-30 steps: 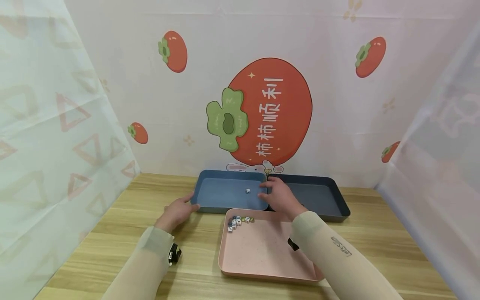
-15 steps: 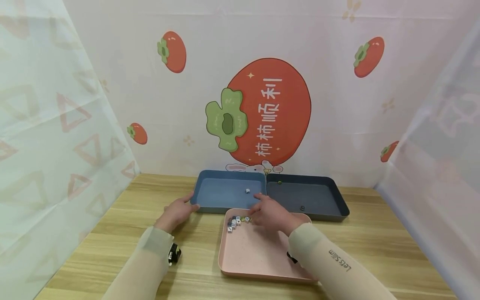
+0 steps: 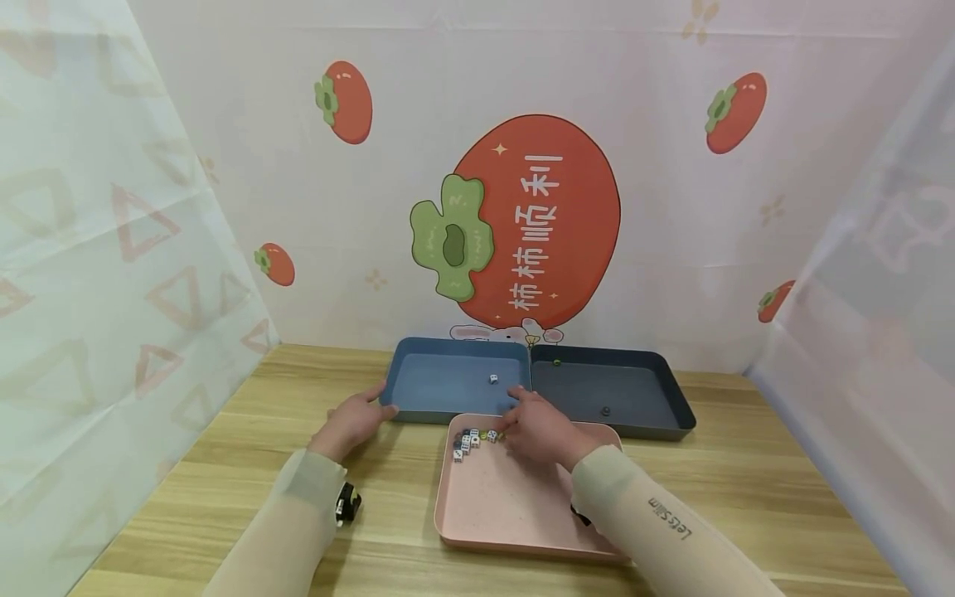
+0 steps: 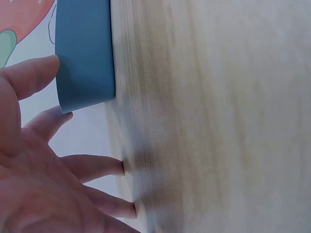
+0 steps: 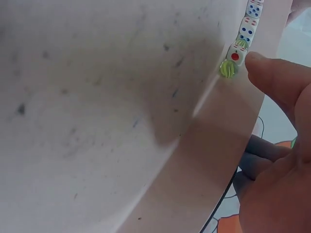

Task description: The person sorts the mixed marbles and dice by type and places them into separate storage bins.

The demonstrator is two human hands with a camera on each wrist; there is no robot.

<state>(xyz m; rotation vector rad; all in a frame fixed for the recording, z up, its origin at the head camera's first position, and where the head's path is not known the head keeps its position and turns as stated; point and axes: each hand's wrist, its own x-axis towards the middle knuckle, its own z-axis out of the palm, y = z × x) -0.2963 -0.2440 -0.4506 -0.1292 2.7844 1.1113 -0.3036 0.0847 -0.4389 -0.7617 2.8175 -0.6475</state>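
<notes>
My left hand rests at the left end of the blue tray; in the left wrist view its thumb and forefinger touch the tray wall while other fingertips meet the wood. My right hand reaches over the back edge of the pink tray, holding nothing I can see. Close by its thumb, in the right wrist view, lie a green marble and a white die. Several dice and marbles are bunched in the pink tray's back left corner. One die sits in the blue tray.
A dark grey tray stands right of the blue one, holding a green marble and a dark marble. All three trays are on a wooden table. A printed cloth rises behind them.
My right hand has come left and nearer, from the join of the blue and grey trays to the pink tray's back edge. The grey tray's marbles now show. My left hand stays put.
</notes>
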